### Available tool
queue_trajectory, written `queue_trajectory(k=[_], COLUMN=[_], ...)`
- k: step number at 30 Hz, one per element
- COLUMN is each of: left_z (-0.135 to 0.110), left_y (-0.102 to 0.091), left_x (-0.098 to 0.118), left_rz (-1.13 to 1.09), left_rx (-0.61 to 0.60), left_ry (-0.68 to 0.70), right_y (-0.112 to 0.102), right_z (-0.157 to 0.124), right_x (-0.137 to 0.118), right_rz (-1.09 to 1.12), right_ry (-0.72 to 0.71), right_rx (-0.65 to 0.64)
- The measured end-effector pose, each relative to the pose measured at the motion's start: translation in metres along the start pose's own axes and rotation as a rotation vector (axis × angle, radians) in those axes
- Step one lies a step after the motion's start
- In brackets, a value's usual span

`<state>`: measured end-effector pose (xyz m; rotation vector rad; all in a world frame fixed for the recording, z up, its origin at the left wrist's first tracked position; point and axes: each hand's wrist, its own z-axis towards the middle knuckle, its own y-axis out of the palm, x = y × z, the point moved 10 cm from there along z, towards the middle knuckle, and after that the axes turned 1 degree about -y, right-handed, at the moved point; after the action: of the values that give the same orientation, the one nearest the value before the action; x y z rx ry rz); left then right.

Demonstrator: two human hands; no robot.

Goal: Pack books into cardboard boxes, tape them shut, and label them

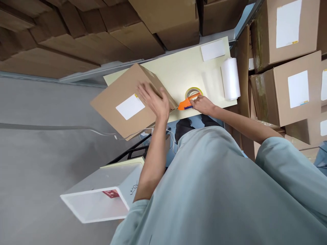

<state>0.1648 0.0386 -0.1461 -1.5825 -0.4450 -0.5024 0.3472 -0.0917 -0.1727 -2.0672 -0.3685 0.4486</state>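
Observation:
A brown cardboard box (112, 98) with a white label (130, 107) sits at an angle on the left end of the pale yellow work table (176, 73). My left hand (155, 100) is open, fingers stretched out at the label's right side; whether it touches the cardboard I cannot tell. An orange tape dispenser (184, 104) with a blue part is gripped in my right hand (202, 104). Its front end points at the box's right edge. A tape roll (189, 91) with a yellow rim shows just behind the dispenser's handle.
A white plastic roll (230, 79) and a white paper sheet (213, 50) lie on the table's right side. Stacked boxes line the back shelf (143, 37) and the right (283, 88). A white open container (102, 190) stands lower left. A cable (63, 127) crosses the left.

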Motion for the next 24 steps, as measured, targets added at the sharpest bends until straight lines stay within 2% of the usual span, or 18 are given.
queue_trajectory(k=[2,5,8,10,12,16,20,22,24], left_z=[0.043,0.097,0.112,0.103,0.088,0.049,0.010,-0.002,-0.008], left_y=[0.014,0.035,0.037,0.034,0.033,0.030,0.024,0.021,0.021], left_x=[-0.004,-0.005,-0.010,-0.012,-0.010,-0.004,-0.005,-0.006,-0.007], left_rz=[0.004,0.027,0.067,0.076,0.052,-0.057,0.001,0.016,0.003], left_rx=[0.062,0.036,0.069,0.086,0.036,-0.143,-0.265,-0.285,-0.296], left_ry=[-0.101,-0.143,-0.193,-0.198,-0.136,0.047,0.142,0.159,0.156], right_y=[0.002,0.004,0.006,0.006,0.005,0.006,0.011,0.013,0.019], right_z=[-0.002,-0.005,-0.008,-0.009,-0.010,-0.005,0.006,0.006,-0.003], right_x=[0.002,0.001,-0.006,-0.013,-0.027,-0.076,-0.119,-0.123,-0.110], right_rz=[0.026,0.049,0.057,0.066,0.078,0.083,0.132,0.149,0.134], right_ry=[0.027,0.040,0.042,0.047,0.020,-0.156,-0.318,-0.342,-0.323], right_rx=[0.013,0.031,0.050,0.067,0.083,0.042,-0.055,-0.059,-0.050])
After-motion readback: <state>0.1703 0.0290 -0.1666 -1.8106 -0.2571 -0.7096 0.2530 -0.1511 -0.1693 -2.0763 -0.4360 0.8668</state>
